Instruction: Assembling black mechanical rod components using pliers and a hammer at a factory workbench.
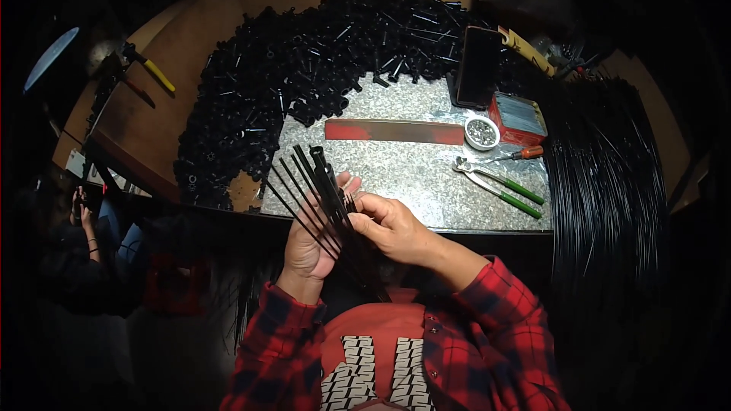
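Note:
In front of my body, my left hand (311, 250) is closed around a spread bundle of thin black rods (305, 194), which look like umbrella ribs. Among their upper ends stands a black tubular piece (318, 154) with a round opening. My right hand (386, 225) meets the bundle from the right. Its thumb and index finger pinch some of the rods at mid-length, and what lies between the fingertips is mostly hidden. The lower ends of the rods run down toward my lap.
A grey speckled slab (403, 171) carries a red-brown strip (394, 131), a white bowl of small metal bits (482, 132), green-handled pincers (499, 187), an orange-handled screwdriver (525, 154) and a red box (519, 118). A phone (478, 67) stands behind. Black parts (251, 91) heap leftward; long black rods (609, 183) lie right.

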A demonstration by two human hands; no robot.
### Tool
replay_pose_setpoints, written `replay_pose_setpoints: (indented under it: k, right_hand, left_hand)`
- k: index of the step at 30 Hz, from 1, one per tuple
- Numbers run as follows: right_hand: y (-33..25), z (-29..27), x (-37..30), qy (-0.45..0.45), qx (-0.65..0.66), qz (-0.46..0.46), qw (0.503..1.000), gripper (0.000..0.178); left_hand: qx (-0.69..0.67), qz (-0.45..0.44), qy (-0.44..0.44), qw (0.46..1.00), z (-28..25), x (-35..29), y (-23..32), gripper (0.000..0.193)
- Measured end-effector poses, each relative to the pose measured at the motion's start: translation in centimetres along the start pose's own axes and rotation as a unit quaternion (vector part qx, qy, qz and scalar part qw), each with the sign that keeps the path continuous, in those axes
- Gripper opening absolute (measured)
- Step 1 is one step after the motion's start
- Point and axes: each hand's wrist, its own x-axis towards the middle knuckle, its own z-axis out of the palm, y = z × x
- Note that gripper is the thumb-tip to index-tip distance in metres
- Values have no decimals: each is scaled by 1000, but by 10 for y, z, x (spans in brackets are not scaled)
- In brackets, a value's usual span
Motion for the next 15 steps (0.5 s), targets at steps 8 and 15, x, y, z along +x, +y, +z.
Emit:
replay_pose_setpoints:
  k: [8, 15]
  right_hand:
    - [-7, 37, 27, 88, -114, -128, 981, 17]
    - [-20, 57, 36, 78, -122, -140, 980, 21]
  left_hand:
    - [155, 183, 109, 965, 15, -19, 31, 34]
    - [317, 197, 188, 908, 20, -24, 58, 13]
